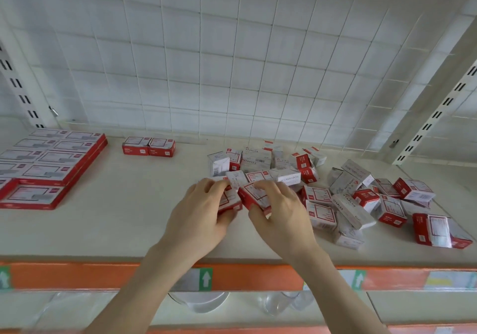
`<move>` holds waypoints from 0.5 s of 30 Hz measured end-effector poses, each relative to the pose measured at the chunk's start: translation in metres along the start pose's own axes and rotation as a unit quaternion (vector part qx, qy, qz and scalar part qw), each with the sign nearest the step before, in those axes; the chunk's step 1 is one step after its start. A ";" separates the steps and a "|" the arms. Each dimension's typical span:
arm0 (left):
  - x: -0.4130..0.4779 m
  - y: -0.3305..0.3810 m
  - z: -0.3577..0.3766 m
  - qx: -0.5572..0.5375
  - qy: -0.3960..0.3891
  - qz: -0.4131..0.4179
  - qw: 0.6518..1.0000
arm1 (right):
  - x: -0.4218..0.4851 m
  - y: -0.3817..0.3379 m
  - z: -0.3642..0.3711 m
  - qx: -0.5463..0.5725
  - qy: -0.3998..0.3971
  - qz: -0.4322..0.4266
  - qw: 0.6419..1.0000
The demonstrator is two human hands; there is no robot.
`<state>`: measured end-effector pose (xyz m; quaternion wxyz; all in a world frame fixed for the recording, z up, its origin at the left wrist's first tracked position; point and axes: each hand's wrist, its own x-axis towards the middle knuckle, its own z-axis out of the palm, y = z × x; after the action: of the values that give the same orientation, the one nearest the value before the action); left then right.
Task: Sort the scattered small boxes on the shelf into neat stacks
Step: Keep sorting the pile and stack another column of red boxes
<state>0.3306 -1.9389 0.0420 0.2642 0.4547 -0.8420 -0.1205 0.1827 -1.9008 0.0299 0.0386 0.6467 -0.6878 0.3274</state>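
Small red and white boxes on my shelf (124, 220)
My left hand (198, 217) grips the 1st box (230, 200) and my right hand (284, 212) grips the 2nd box (254, 196), right next to each other. The messy pile (343, 194) lies to the right, boxes tipped every way. Neat stacks (49, 163) sit far left.

Printed cardboard boxes (317, 197), matt cream shelf (129, 217), white wire-grid back panel (232, 62), smooth orange edge strip (77, 277)

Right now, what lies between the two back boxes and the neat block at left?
Only bare shelf between the two boxes and the neat block, per the head view.
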 end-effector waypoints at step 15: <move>-0.016 -0.105 -0.056 0.040 -0.054 -0.130 0.989 | 0.017 -0.102 0.071 -0.029 0.015 -0.077 0.996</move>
<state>0.4427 -1.9818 0.0366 0.1820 0.5635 -0.7927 -0.1446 0.2992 -1.9454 0.0232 0.0928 0.6918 -0.6443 0.3126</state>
